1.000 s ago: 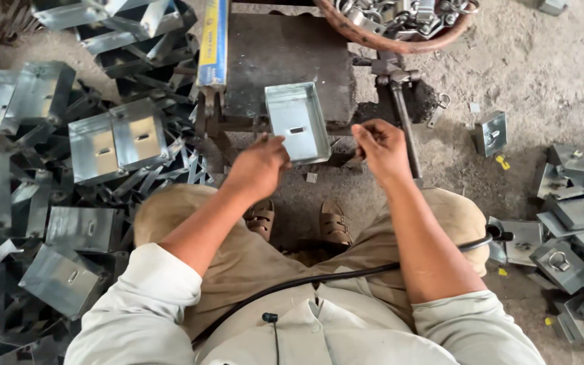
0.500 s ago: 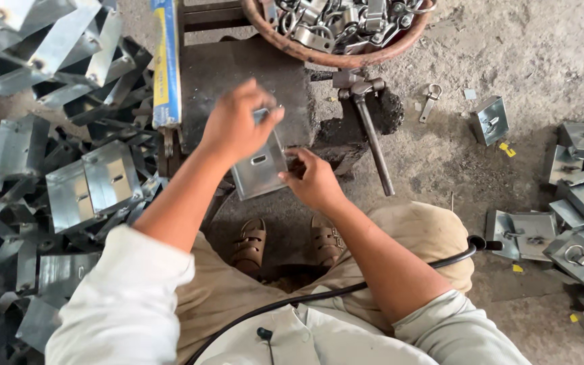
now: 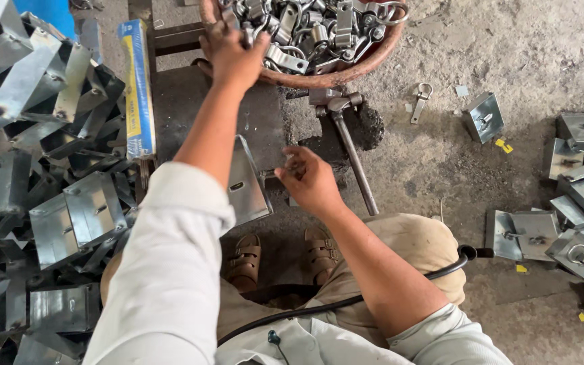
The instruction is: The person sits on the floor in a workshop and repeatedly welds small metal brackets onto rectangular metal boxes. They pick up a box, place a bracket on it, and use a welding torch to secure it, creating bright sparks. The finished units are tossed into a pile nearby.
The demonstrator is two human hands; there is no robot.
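Observation:
My left hand (image 3: 232, 53) stretches forward over the rim of a round brown basin (image 3: 373, 57) filled with several small metal clasps (image 3: 305, 30), its fingers down among them. Whether it grips one I cannot tell. My right hand (image 3: 309, 179) stays close to me, fingers pinched on the edge of a folded grey sheet-metal bracket (image 3: 246, 186) that stands tilted on a dark low work block (image 3: 265, 115). My left forearm hides part of the bracket.
A hammer (image 3: 349, 145) lies right of the block. A yellow-and-blue box (image 3: 138, 88) rests along its left edge. A heap of empty brackets (image 3: 42, 176) fills the left; brackets with clasps (image 3: 579, 203) lie at the right. My sandalled feet (image 3: 282, 253) are below.
My left hand has let go of the bracket and reached forward into the basin of clasps. My right hand has kept hold of the bracket, which now stands more on edge.

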